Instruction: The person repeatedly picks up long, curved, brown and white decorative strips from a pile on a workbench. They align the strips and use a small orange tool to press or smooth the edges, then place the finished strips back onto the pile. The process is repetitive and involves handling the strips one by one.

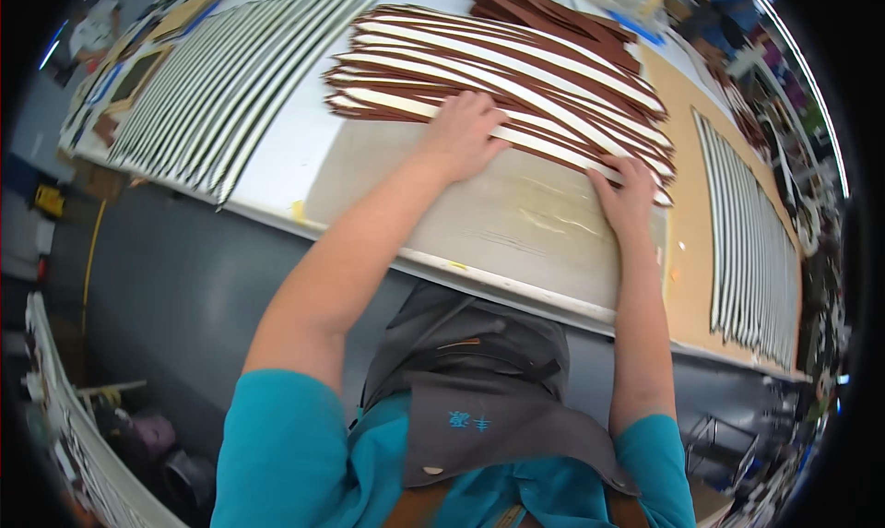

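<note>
A broad pile of long, narrow leather-like strips (516, 67), brown and white, lies across the table in front of me. My left hand (464, 133) rests at the pile's near edge, fingers bent and thumb close to them on the nearest white strip (544, 144). Further right, my right hand (627, 189) pinches the same strip near its right end, with thumb below and fingers curled over it. Both hands are above a greyish translucent mat (479, 219), which covers the table up to its front edge. Part of the strip is hidden beneath my fingers.
Pale strips with dark edges (240, 76) lie in a row on the left. Another row of pale strips (749, 242) sits on a brown board (687, 224) at right. Plain brown strips (544, 16) are stacked behind the pile. The table's front edge (516, 286) runs before my waist.
</note>
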Demonstrator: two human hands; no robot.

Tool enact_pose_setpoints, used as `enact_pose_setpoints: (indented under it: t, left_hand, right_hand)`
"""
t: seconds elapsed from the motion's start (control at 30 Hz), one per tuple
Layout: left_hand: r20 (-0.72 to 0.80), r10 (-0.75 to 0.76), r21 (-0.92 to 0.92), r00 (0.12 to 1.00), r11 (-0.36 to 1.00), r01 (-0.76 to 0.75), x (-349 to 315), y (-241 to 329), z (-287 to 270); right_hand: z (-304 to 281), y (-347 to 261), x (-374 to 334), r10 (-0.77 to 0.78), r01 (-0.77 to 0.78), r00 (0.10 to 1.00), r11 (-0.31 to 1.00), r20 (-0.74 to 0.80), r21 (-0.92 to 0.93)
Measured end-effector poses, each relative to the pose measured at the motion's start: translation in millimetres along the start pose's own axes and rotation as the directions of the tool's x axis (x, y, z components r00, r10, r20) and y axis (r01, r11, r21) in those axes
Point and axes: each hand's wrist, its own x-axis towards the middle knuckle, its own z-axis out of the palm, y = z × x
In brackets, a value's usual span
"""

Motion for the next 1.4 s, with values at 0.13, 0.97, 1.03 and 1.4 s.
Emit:
enact_pose_setpoints:
  t: [0.13, 0.97, 1.03, 1.4]
  left_hand:
    - [0.006, -0.038, -0.043, 0.999, 0.998, 0.038, -1, 2, -5]
    - [0.451, -0.427, 0.174, 0.784, 0.903, 0.392, -53, -24, -176]
    - [0.402, -0.282, 0.352, 0.871, 0.926, 0.137, -63, -19, -174]
    - [0.477, 0.123, -0.340, 0.870, 0.939, 0.054, -32, 145, -31]
  right_hand:
    - [-4, 1, 0, -0.007, 0.006, 1.000, 1.000, 0.017, 0.004]
    - [-97, -74, -53, -0.008, -0.039, 0.975, 0.977, 0.221, 0.211]
    - [-90, -73, -61, -0.110, 0.086, 0.985, 0.980, 0.129, 0.180]
    - [-119, -32, -119, 0.042, -0.048, 0.935, 0.999, 0.351, 0.007]
